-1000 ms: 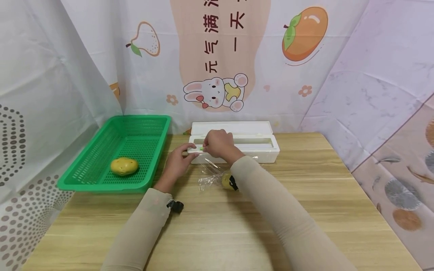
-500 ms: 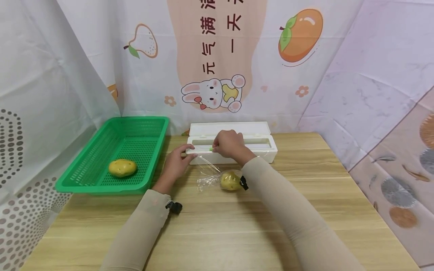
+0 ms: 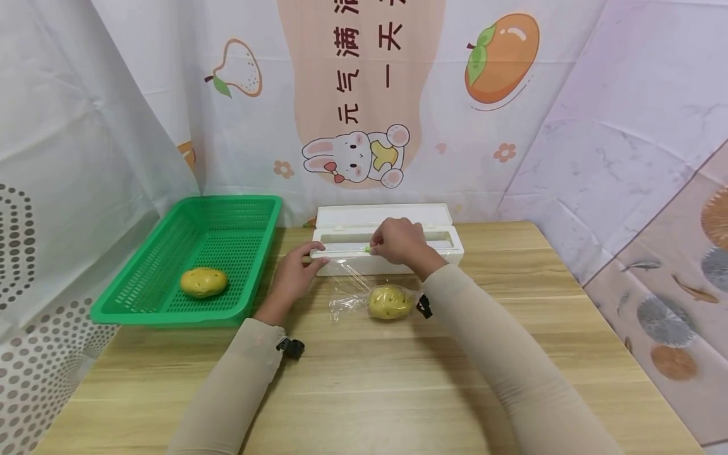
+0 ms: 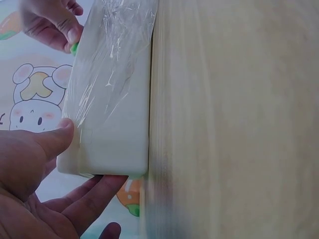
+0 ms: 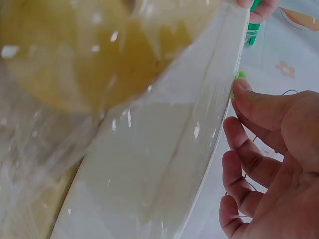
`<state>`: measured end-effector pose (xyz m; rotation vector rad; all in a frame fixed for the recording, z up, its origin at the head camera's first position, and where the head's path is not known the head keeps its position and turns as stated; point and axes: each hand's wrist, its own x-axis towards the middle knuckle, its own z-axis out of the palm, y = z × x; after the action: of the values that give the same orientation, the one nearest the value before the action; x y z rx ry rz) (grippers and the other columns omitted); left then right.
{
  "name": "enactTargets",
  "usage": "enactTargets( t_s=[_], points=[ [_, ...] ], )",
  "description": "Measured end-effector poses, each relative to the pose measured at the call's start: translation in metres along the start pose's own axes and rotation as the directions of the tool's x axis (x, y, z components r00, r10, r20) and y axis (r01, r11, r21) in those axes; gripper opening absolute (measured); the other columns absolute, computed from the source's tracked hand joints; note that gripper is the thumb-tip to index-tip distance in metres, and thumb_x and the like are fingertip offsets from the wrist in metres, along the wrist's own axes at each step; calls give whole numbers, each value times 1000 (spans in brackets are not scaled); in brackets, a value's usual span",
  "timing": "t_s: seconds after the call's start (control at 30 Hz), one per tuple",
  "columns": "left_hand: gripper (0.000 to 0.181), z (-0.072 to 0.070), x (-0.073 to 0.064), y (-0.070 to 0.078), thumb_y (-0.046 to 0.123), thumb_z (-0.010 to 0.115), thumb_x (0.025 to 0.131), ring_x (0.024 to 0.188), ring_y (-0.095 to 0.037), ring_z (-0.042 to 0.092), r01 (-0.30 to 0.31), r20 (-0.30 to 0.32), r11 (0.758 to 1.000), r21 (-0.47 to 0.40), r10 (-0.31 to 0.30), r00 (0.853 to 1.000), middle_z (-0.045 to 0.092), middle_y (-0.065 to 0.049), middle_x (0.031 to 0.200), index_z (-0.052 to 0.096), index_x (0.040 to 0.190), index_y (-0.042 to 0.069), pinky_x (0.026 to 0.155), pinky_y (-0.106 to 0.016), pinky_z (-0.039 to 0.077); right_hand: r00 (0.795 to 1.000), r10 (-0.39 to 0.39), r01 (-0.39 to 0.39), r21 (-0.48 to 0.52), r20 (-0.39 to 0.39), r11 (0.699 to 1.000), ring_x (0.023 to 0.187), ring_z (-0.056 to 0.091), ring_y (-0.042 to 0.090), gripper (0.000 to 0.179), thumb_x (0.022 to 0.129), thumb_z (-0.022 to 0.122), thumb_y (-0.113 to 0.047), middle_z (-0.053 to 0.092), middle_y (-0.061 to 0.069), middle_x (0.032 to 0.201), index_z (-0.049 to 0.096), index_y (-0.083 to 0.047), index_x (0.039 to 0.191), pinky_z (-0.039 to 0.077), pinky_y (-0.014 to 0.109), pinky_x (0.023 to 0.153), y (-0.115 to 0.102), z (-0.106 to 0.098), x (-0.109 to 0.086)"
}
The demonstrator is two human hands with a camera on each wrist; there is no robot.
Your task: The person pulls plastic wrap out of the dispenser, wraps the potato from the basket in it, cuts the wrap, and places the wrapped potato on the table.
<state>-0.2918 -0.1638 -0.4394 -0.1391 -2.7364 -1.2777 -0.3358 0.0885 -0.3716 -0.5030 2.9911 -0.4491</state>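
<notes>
A white cling film box (image 3: 347,268) stands at the table's back edge, its lid (image 3: 382,216) raised. My left hand (image 3: 292,273) grips its left end; in the left wrist view the thumb (image 4: 60,137) lies on the upper edge and fingers reach round the end. Between thumb and forefinger my right hand (image 3: 401,242) pinches a small green slide cutter (image 3: 368,249) on the box's front rail, left of its middle. Clear cling film (image 3: 345,298) hangs over the front and covers a potato (image 3: 390,303) on the table. In the right wrist view film and potato (image 5: 94,55) hide part of the box.
To the left stands a green plastic basket (image 3: 170,318) holding one bare potato (image 3: 203,282). A printed curtain (image 3: 432,164) hangs close behind the box. The wooden table (image 3: 364,392) extends in front of both forearms.
My right hand has slid the green cutter to the right along the rail. The wrapped potato, earlier half hidden by my right sleeve, now shows fully. My left hand keeps its place on the box.
</notes>
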Motion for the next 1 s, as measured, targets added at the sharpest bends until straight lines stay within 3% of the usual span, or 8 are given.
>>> enactTargets(
  t_s=[0.37,1.0],
  points=[
    [29,1,2,-4,36,70,99,123,-37,66,-5,-8,1000,24,5,1000,60,-11,145,66,125,24,100,-54,55,1000,2,-2,-24,-4,1000,101,64,24,10,94,77,-38,77,-10,109,82,-30,99,43,51,90,17,-9,-9],
    [29,-1,2,-4,35,70,99,122,-35,67,-16,-8,999,31,16,1000,59,-8,149,66,126,24,98,-53,55,1000,-18,19,-53,17,998,105,65,27,10,94,77,-40,76,-10,118,81,-33,100,43,56,91,37,-15,-12]
  ],
)
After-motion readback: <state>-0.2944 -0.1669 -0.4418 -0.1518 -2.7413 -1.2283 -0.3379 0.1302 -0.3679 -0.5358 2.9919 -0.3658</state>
